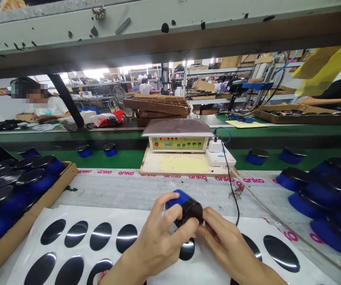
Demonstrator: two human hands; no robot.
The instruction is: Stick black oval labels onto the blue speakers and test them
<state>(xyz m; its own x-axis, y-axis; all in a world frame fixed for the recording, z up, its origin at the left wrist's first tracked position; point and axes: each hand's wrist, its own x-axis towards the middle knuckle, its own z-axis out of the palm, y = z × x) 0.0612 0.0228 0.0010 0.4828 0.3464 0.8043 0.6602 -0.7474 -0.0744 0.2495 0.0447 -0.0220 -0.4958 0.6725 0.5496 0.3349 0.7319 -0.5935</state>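
Note:
My left hand (164, 241) is closed around a short round blue-and-black case (180, 199), tilted on its side above a white sheet. Its blue wall faces up and left, and its black end points toward my right hand (228, 243). The fingers of my right hand are pressed together right beside that black end; whatever they pinch is hidden. Under my hands lies the white sheet (142, 215), bearing rows of glossy black oval stickers (101, 236). More stickers (281, 253) show to the right of my right hand.
At left stands a cardboard box (65, 186) of blue-and-black cases. More cases (333, 190) are piled at right. Behind are a control box (178, 143), a black cable (230, 182) and a green belt (123, 158) carrying several cases. A shelf (146, 35) hangs overhead. Another person (52, 105) sits far left.

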